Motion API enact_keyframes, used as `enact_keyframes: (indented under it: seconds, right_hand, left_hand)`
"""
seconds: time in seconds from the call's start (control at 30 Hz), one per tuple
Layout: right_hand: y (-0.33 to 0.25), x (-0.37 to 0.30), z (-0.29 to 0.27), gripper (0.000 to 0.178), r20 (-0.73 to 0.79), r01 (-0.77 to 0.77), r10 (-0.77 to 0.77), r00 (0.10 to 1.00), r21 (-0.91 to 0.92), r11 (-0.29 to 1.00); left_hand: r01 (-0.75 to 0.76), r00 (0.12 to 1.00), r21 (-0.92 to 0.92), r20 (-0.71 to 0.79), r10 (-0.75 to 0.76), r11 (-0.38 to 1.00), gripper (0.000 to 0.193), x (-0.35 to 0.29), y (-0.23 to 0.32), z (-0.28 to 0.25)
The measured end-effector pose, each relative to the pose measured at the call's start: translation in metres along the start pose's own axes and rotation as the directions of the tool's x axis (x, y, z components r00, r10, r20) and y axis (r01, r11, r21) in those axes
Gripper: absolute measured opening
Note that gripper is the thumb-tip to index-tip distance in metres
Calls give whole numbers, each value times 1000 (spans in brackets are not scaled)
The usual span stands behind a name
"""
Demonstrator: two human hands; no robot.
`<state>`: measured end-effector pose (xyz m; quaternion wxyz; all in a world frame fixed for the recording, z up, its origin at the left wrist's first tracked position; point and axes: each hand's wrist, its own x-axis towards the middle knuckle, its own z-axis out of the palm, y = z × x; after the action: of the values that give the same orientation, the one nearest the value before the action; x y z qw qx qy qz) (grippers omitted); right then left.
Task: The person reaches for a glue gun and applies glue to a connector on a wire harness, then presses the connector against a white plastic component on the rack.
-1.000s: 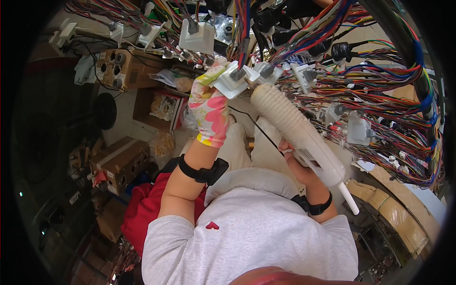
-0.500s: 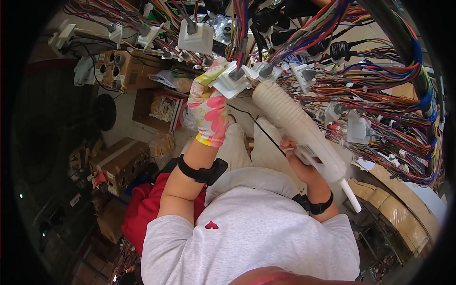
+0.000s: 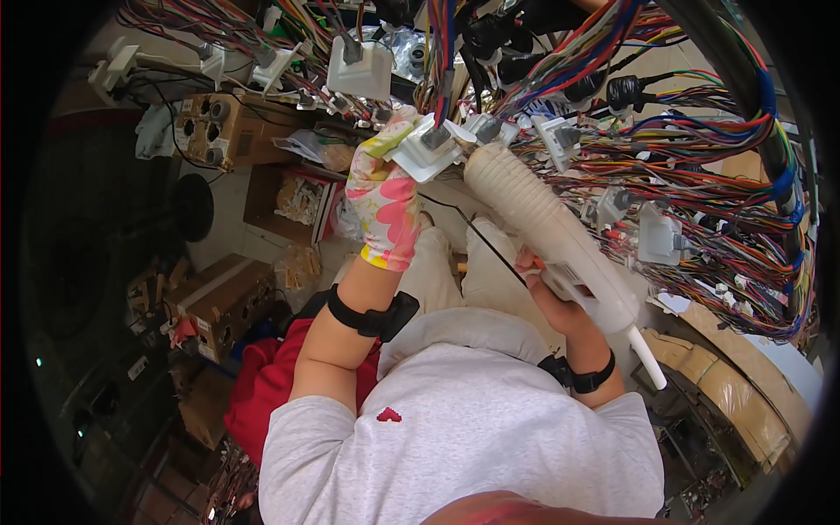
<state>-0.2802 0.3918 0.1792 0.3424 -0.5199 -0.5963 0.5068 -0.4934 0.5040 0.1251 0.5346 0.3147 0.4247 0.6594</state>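
Your right hand (image 3: 549, 293) grips the white tool (image 3: 547, 236), its long axis pointing far-left at the white connector (image 3: 426, 149) your gloved left hand (image 3: 383, 206) pinches.

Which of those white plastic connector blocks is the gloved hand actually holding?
The white block pinched by the left hand, touching the tip of the ribbed white tool; the other blocks hang untouched among the wires.
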Motion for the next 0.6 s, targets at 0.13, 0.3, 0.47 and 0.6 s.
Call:
enact_keyframes:
  seconds: [0.13,0.3,0.47,0.6]
  right_hand:
    - [-1,0,1,33,-13,0,0,1000,1,1000]
    - [6,-4,-1,34,-8,21,-22,1000,-67,998]
    - [-4,0,-1,34,4,-21,21,1000,-1,1000]
    - [-3,1,4,26,-165,36,-42,985,-41,999]
  left_hand:
    - [12,1000,59,-23,-10,998,30,-2,0,-1]
    - [67,997,-48,-46,-69,997,30,-2,-4,-4]
    - [-27,1000,-31,8,27,999,30,-1,-8,-5]
    - [-8,1000,-29,-10,8,1000,30,0,-6,-5]
